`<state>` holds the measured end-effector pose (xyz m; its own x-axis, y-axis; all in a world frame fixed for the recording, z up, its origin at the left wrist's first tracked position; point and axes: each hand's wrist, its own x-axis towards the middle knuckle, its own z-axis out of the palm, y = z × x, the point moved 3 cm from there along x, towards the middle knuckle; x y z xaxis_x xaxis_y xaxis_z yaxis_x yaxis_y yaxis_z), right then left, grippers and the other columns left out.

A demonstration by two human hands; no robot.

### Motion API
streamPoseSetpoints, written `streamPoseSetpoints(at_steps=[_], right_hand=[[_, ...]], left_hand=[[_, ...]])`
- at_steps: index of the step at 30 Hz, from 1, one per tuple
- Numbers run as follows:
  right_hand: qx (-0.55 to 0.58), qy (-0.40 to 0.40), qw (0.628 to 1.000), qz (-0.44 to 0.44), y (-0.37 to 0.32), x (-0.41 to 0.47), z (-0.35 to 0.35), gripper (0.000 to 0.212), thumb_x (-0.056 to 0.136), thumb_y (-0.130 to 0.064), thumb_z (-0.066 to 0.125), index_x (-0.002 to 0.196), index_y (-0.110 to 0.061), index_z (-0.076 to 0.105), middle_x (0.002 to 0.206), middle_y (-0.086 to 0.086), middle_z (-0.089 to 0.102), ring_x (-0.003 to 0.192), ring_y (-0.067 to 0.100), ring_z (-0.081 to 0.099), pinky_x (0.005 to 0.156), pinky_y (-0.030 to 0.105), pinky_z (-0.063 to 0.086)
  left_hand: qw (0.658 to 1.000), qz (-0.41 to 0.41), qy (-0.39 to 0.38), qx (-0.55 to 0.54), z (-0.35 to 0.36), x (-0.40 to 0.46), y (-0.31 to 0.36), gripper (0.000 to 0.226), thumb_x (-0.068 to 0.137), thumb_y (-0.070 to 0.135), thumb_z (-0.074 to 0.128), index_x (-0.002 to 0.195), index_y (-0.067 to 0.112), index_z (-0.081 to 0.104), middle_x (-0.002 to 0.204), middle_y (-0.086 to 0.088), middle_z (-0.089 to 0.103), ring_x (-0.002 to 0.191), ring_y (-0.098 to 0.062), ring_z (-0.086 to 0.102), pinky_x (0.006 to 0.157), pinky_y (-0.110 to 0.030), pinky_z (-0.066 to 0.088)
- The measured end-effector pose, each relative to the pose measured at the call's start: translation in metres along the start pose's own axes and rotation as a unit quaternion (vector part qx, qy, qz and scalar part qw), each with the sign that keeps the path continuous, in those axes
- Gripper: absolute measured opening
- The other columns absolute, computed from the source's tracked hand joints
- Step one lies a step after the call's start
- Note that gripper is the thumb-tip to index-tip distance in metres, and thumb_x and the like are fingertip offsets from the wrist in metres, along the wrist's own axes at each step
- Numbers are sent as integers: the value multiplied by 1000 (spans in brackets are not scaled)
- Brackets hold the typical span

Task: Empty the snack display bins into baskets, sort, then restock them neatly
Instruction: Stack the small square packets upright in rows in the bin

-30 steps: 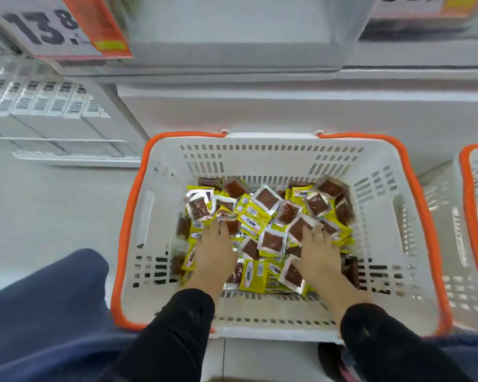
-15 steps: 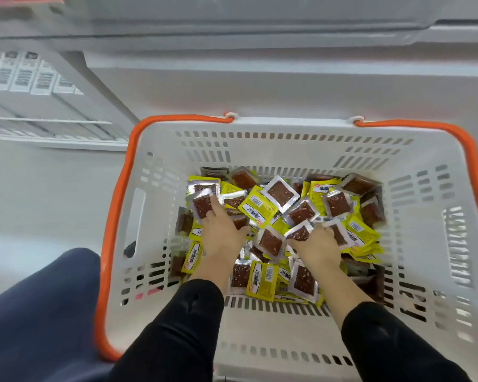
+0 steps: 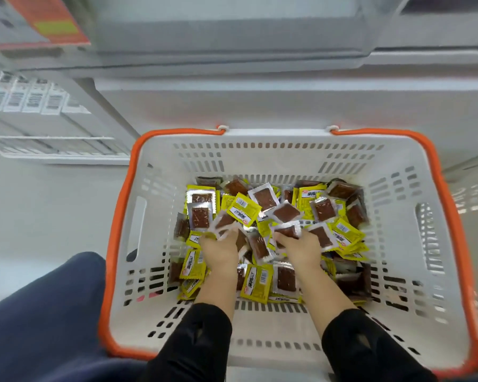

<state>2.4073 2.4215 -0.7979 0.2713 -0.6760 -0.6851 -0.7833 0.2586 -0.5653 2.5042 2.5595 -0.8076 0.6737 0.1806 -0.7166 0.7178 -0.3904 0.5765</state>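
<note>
A: In the basket (image 3: 160,274) centre, both hands are digging into the snack packets (image 3: 276,216). Left hand (image 3: 218,250) is grasping a clear-windowed packet, right hand (image 3: 301,248) clutching another.

B: Where's the rest lying?

A: Mostly ahead of the fingers, toward the far wall. No common axis. Near edge is staying bare, so there's room to pull back.

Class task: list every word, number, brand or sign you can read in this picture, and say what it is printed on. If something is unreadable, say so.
None can be read for certain.
Yellow snack packets in the basket: red brand characters and barcodes, too small and blurred to read.
Orange price sign, top left: print cut off and blurred, unreadable.
Shelf price tags, left: barcodes and small print, too blurred to read.
</note>
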Motion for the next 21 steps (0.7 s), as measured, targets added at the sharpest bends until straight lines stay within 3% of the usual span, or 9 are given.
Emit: streamPoseSetpoints(at_steps=[2, 4, 6, 10, 13, 15, 17, 19, 21], right_hand=[[110, 11, 993, 34, -5, -10, -10, 28, 79, -25, 79, 85, 0, 67, 73, 10, 63, 81, 31, 63, 79, 46, 51], [218, 7, 974, 66, -11, -24, -18, 48, 80, -19, 78, 111, 13, 59, 93, 14, 61, 97, 34, 61, 83, 47, 47], [297, -18, 951, 84, -13, -39, -21, 63, 79, -22, 80, 128, 6, 52, 115, 13, 61, 106, 34, 62, 66, 40, 47], [389, -88, 916, 54, -22, -80, -28, 39, 86, -20, 72, 121, -7, 62, 106, 8, 71, 86, 19, 71, 63, 31, 48], [429, -98, 898, 27, -29, -108, -36, 38, 86, -21, 71, 120, -7, 62, 108, 6, 71, 90, 19, 71, 72, 31, 49], [450, -98, 888, 11, -34, -123, -42, 41, 86, -22, 71, 123, -8, 60, 114, 6, 70, 91, 18, 72, 72, 31, 50], [449, -107, 887, -14, -40, -136, -47, 35, 88, -21, 68, 120, -9, 62, 114, 6, 70, 85, 16, 73, 75, 32, 50], [439, -119, 890, -36, -46, -150, -50, 32, 89, -21, 68, 118, -8, 63, 114, 7, 70, 90, 19, 72, 77, 32, 49], [432, -133, 890, -57, -52, -162, -52, 29, 89, -21, 68, 115, -9, 65, 107, 5, 72, 94, 21, 70, 75, 31, 48]], left_hand=[[997, -47, -19, -51, -5, -12, -1, 53, 86, 26, 73, 125, -4, 54, 121, -19, 62, 113, -34, 60, 93, -41, 49], [993, -67, -26, -97, -9, -28, 1, 66, 82, 30, 76, 132, -4, 50, 130, -20, 58, 120, -34, 56, 102, -44, 46], [987, -63, -41, -139, -14, -45, 3, 79, 80, 33, 78, 141, -1, 41, 134, -18, 55, 122, -36, 54, 103, -48, 45], [970, -39, -64, -231, -28, -79, 7, 68, 85, 33, 72, 138, 2, 44, 125, -16, 59, 112, -32, 57, 97, -46, 48], [961, -8, -47, -272, -46, -105, 18, 63, 87, 39, 68, 134, 2, 48, 116, -13, 61, 102, -28, 61, 90, -43, 52], [958, 34, -8, -283, -63, -118, 29, 59, 89, 39, 67, 132, 3, 49, 118, -11, 59, 107, -29, 59, 89, -42, 51], [949, 123, 28, -288, -82, -137, 44, 42, 91, 29, 66, 122, 5, 54, 110, -5, 62, 101, -20, 62, 84, -31, 50], [935, 225, 13, -276, -92, -158, 58, 24, 91, 18, 66, 113, 11, 56, 103, 4, 64, 88, 1, 65, 73, -9, 48], [923, 316, -34, -215, -90, -178, 66, 17, 90, 14, 67, 102, 20, 57, 96, 11, 64, 85, 6, 64, 68, -4, 45]])
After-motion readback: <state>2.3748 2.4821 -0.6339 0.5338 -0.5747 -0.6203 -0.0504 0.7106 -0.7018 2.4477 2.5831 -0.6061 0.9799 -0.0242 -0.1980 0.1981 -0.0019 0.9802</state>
